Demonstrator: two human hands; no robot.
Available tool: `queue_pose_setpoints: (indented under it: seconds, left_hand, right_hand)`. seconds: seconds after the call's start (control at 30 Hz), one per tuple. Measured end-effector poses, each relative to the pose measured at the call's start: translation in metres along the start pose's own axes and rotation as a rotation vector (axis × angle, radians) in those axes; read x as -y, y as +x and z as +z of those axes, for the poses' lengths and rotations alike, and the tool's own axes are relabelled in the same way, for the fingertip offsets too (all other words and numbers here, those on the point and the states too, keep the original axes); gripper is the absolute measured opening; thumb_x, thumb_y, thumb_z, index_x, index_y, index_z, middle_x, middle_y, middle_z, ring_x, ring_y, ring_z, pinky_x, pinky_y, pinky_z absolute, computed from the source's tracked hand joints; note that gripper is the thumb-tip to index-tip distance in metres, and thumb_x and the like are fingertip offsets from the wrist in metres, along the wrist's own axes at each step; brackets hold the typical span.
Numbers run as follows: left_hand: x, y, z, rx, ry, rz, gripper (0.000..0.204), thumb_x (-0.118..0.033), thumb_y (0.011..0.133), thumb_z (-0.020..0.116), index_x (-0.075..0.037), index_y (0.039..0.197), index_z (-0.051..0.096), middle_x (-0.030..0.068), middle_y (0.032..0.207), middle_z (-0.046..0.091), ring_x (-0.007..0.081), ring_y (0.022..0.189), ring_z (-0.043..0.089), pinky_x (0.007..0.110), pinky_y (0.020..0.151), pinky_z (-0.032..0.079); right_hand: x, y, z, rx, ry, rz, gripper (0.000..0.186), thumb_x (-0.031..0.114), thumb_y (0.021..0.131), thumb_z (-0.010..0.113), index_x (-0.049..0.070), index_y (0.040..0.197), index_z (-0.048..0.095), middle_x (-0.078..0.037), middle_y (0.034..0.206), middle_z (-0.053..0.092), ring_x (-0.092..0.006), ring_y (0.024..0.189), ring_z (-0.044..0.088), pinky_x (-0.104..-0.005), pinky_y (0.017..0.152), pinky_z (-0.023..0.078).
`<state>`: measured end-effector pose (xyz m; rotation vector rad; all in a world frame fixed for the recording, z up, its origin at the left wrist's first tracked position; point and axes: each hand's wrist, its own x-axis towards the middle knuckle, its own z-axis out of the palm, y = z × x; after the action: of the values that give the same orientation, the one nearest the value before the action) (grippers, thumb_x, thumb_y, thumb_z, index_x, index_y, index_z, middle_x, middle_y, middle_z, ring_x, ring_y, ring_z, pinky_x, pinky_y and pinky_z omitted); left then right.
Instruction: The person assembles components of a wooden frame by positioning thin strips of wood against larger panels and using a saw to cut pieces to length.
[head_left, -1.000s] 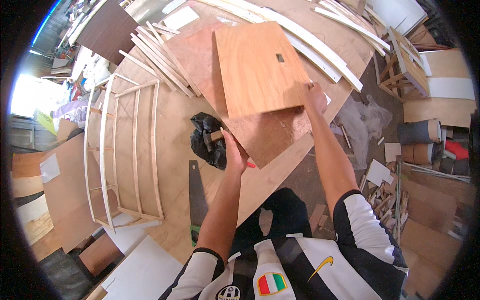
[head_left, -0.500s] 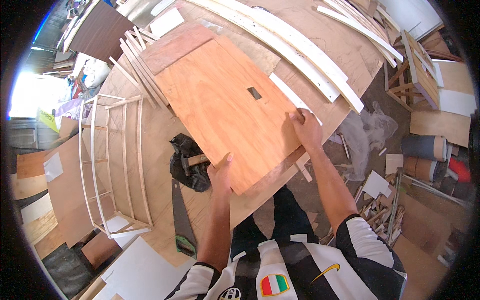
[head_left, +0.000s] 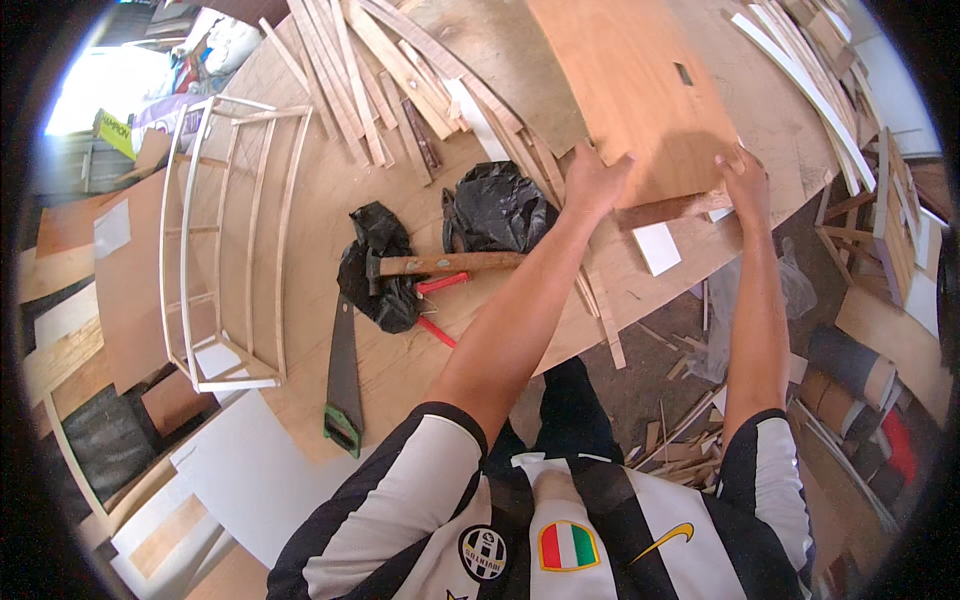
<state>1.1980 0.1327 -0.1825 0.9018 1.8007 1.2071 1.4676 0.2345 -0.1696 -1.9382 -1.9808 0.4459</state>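
Observation:
A broad orange-brown plywood panel with a small rectangular hole stretches away from me over the far part of the workbench. My left hand grips its near left corner, thumb on top. At the near right corner my right hand is closed on the edge. Under the near edge a darker reddish-brown board edge shows. Left of my left forearm lie a wooden-handled hammer, black plastic bags and a red-handled tool, partly hidden by the arm.
A handsaw with a green handle lies on the bench. Left of it stands a slatted wooden frame. Thin wood strips spread at the far left, and white strips at the far right. Offcuts and clear plastic litter the floor.
Both hands have carried the panel away from me and to the right. Strips, the hammer and more of the black bags have come into sight where it was.

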Motion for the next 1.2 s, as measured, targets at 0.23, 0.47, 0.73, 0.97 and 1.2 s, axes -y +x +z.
queue_pose_setpoints:
  seconds: [0.23, 0.47, 0.73, 0.97, 1.2]
  left_hand:
    - [0.040, -0.076, -0.116, -0.270, 0.545, 0.363, 0.035, -0.026, 0.088, 0.077, -0.006, 0.116, 0.068, 0.0186, 0.117, 0.067, 0.0393, 0.114, 0.059, 0.050, 0.101, 0.044]
    - [0.115, -0.162, -0.276, -0.525, 0.856, 0.365, 0.037, -0.025, 0.089, 0.076, -0.009, 0.120, 0.065, 0.0163, 0.123, 0.064, 0.0377, 0.123, 0.054, 0.052, 0.108, 0.036]
    - [0.165, -0.191, -0.340, -0.432, 0.899, 0.255, 0.060, -0.047, 0.088, 0.076, -0.013, 0.135, 0.060, 0.0169, 0.138, 0.057, 0.0398, 0.127, 0.052, 0.053, 0.108, 0.036]
    - [0.146, -0.185, -0.352, -0.463, 0.850, 0.254, 0.053, -0.046, 0.087, 0.076, -0.012, 0.126, 0.066, 0.0171, 0.133, 0.060, 0.0373, 0.125, 0.054, 0.054, 0.110, 0.035]
    - [0.087, -0.149, -0.288, -0.166, 0.708, 0.571, 0.049, -0.032, 0.082, 0.080, -0.013, 0.125, 0.065, 0.0130, 0.129, 0.061, 0.0345, 0.121, 0.056, 0.052, 0.108, 0.038]
  right_hand:
    - [0.131, -0.131, 0.065, -0.136, 0.255, -0.597, 0.023, 0.010, 0.081, 0.079, 0.007, 0.104, 0.074, -0.014, 0.108, 0.072, -0.0341, 0.107, 0.065, -0.0457, 0.098, 0.050]
    - [0.255, -0.237, 0.146, 0.253, 0.188, -0.888, 0.037, 0.014, 0.080, 0.075, 0.011, 0.117, 0.069, -0.005, 0.109, 0.067, -0.0270, 0.109, 0.062, -0.0437, 0.095, 0.048]
    - [0.263, -0.249, 0.172, 0.041, -0.033, -0.819, 0.038, 0.019, 0.083, 0.072, 0.016, 0.121, 0.069, -0.003, 0.104, 0.066, -0.0243, 0.102, 0.062, -0.0447, 0.091, 0.048]
    - [0.262, -0.255, 0.168, -0.017, 0.321, -0.667, 0.026, 0.016, 0.089, 0.069, 0.010, 0.114, 0.071, -0.011, 0.106, 0.066, -0.0326, 0.106, 0.063, -0.0462, 0.094, 0.052]
    - [0.239, -0.207, 0.130, 0.200, -0.277, 0.119, 0.034, 0.019, 0.090, 0.061, 0.012, 0.122, 0.072, -0.017, 0.118, 0.069, -0.0390, 0.112, 0.065, -0.0455, 0.095, 0.054]
